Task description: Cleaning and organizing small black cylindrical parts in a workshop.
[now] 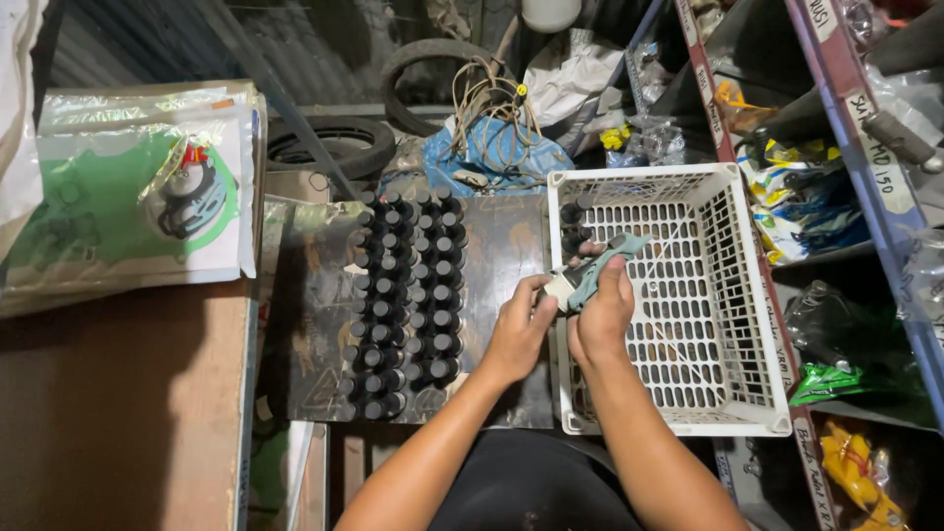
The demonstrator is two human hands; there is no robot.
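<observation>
My left hand (pixel 518 329) and my right hand (pixel 601 315) meet over the left edge of a white plastic basket (pixel 747 295). Together they hold a small grey-green tool with a pale label (pixel 590 275); the right hand grips its body, and the left hand's fingers pinch its near end. Just left of my hands, several small black bottles with dark caps (pixel 403 305) stand in tight rows on a dark board (pixel 501 246). A few more black bottles (pixel 571 224) stand in the basket's far left corner.
A flat packet with green print (pixel 138 197) lies on a brown surface (pixel 118 403) at left. Tyres (pixel 334 143), a blue bag (pixel 492 152) and cords lie behind. A shelf rack with bagged parts (pixel 816 197) stands at right.
</observation>
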